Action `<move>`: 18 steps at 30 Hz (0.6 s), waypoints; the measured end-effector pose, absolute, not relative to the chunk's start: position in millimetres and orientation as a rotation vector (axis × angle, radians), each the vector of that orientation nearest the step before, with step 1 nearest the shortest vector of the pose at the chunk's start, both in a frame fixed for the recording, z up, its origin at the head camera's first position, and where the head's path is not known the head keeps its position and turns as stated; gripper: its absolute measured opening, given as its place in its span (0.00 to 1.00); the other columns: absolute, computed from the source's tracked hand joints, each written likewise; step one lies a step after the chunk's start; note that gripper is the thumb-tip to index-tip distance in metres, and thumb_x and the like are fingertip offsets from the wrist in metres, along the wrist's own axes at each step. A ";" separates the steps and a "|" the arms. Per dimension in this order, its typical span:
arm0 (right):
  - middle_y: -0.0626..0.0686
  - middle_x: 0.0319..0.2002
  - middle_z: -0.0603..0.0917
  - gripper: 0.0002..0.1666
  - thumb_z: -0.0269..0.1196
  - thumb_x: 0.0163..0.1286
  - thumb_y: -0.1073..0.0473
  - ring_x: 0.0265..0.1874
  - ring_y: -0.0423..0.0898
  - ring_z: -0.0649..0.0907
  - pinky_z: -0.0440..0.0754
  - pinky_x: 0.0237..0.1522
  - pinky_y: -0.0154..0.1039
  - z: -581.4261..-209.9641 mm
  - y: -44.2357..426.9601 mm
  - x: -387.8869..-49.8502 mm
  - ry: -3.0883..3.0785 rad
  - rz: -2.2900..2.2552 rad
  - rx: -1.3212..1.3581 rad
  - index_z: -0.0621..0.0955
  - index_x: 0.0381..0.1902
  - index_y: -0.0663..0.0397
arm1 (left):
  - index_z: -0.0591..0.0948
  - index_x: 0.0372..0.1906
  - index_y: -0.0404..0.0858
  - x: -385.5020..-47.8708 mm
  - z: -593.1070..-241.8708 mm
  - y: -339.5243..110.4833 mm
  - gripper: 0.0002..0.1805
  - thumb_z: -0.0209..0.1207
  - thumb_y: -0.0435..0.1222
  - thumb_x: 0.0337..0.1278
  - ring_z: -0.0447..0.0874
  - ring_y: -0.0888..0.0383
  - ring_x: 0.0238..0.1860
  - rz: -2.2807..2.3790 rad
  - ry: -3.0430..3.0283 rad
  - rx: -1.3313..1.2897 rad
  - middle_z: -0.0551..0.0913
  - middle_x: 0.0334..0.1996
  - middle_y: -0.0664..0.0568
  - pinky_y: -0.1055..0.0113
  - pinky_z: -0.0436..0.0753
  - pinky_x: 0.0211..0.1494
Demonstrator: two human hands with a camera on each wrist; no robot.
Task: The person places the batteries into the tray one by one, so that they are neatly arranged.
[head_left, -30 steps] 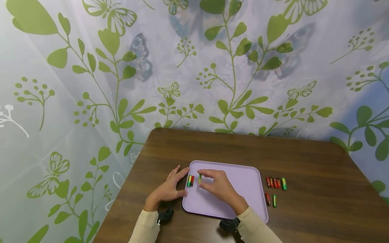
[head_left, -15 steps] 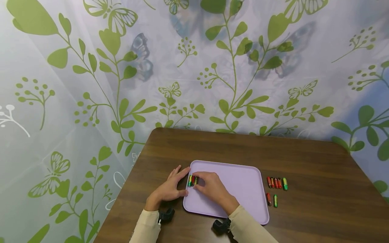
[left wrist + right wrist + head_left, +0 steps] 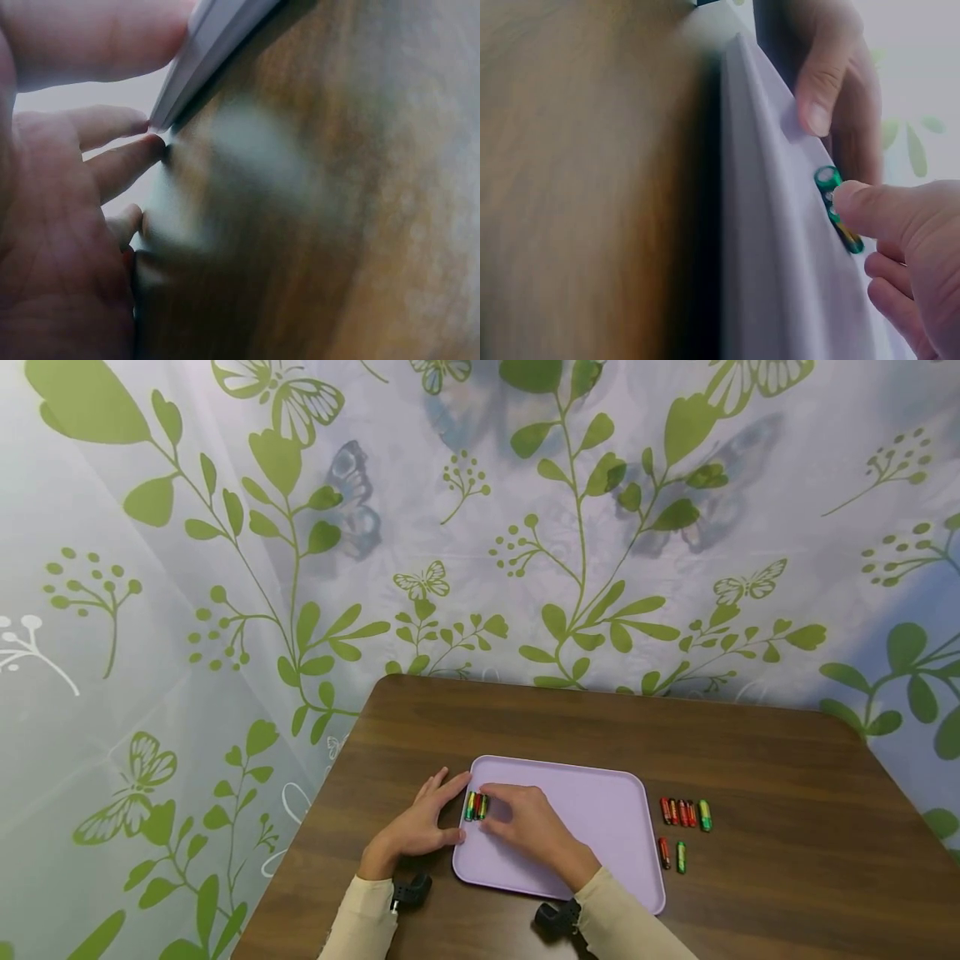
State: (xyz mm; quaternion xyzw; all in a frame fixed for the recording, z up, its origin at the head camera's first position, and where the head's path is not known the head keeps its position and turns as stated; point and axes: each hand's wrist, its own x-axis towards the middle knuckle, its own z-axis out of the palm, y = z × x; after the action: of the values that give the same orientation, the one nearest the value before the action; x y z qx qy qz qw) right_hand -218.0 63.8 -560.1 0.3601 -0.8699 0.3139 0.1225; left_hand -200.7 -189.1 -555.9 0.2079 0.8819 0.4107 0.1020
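A row of three small batteries lies on the lilac tray [image 3: 570,835] along its left side: a yellow-green battery [image 3: 470,806], a red battery [image 3: 476,807] and a green-and-black battery [image 3: 483,807]. My right hand [image 3: 531,827] pinches that green-and-black one between thumb and index finger, at its two ends. In the right wrist view the thumb [image 3: 866,206] partly covers the green batteries [image 3: 826,177]. My left hand [image 3: 414,827] rests at the tray's left rim, thumb and fingers spread. Beneath its palm, the left wrist view shows the tray's edge [image 3: 202,56].
On the brown wooden table [image 3: 787,793], right of the tray, lie several red batteries [image 3: 678,812] beside a green battery [image 3: 705,815]. Nearer are another red battery [image 3: 664,852] and green battery [image 3: 681,857]. A leaf-patterned curtain [image 3: 465,527] hangs behind.
My right hand has moved left across the tray with the green-and-black battery, which now stands in line beside the red one. The left hand has stayed at the rim.
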 end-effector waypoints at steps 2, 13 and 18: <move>0.53 0.55 0.94 0.30 0.84 0.59 0.57 0.55 0.49 0.93 0.90 0.57 0.49 -558.4 70.5 -217.4 -2.533 0.917 1.056 0.89 0.59 0.57 | 0.65 0.87 0.41 -200.2 -553.6 -188.5 0.50 0.72 0.40 0.58 0.41 0.26 0.88 1.207 2.600 0.609 0.63 0.87 0.41 0.14 0.44 0.78; 0.48 0.62 0.91 0.33 0.83 0.63 0.52 0.62 0.49 0.90 0.90 0.61 0.52 -539.6 124.4 -205.4 -2.609 1.150 1.041 0.89 0.65 0.53 | 0.62 0.88 0.42 -200.3 -552.7 -188.1 0.51 0.71 0.40 0.60 0.38 0.33 0.90 1.157 2.592 0.594 0.61 0.88 0.45 0.20 0.43 0.83; 0.45 0.61 0.92 0.33 0.84 0.61 0.53 0.60 0.48 0.91 0.91 0.58 0.50 -532.2 151.9 -198.1 -2.608 1.157 1.020 0.89 0.64 0.50 | 0.62 0.88 0.40 -199.6 -552.0 -188.5 0.52 0.71 0.38 0.60 0.39 0.32 0.90 1.184 2.577 0.602 0.61 0.88 0.45 0.19 0.44 0.83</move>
State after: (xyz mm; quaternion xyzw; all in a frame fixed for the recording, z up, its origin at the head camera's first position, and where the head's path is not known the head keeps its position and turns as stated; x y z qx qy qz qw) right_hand -198.1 151.9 -532.2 0.3360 -0.8594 0.3814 0.0557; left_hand -199.6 -188.5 -552.0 0.2061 0.8823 0.4056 0.1209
